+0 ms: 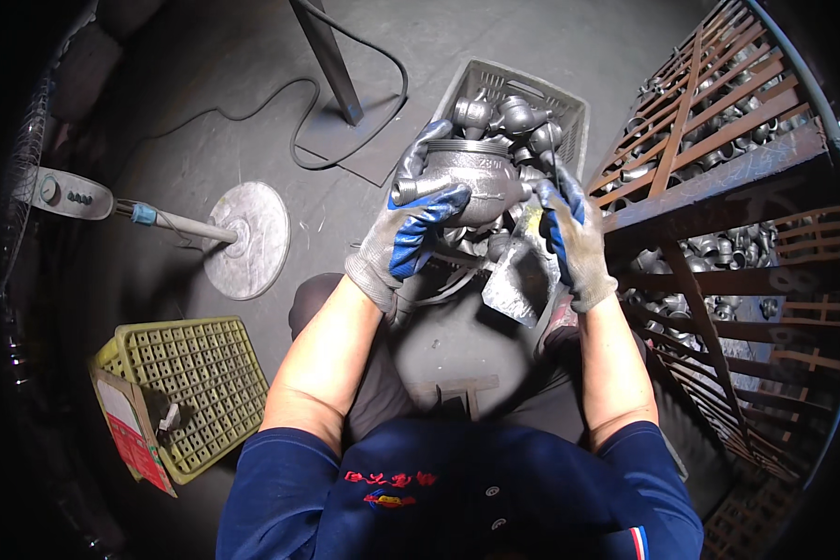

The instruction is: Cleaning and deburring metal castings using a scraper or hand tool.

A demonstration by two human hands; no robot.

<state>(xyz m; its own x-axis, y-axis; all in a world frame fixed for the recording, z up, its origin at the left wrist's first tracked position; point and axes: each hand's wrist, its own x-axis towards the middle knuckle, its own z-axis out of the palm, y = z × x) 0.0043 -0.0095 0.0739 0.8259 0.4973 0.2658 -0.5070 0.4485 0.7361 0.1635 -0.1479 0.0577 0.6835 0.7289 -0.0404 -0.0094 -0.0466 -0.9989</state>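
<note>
A grey cast-metal valve body [476, 187] with a threaded round collar and side stubs is held up in front of me. My left hand [418, 210], in a grey and blue coated glove, is wrapped round its left side. At the casting's right end is my right hand [569, 229], gloved alike, its fingers closed round a thin dark strip-like tool [554, 161] that sticks up past them. The fingers hide most of that tool. Beneath the hands, a metal block with a shiny slanted face [523, 285] stands between my legs.
Beyond the casting stands a grey plastic crate [574, 110] of similar castings. A rusty metal cage [719, 210] full of fittings rises at right. At left are a yellow-green crate [196, 373] and a pedestal fan's round base [245, 241]. A black cable [294, 140] curls around a post [331, 65].
</note>
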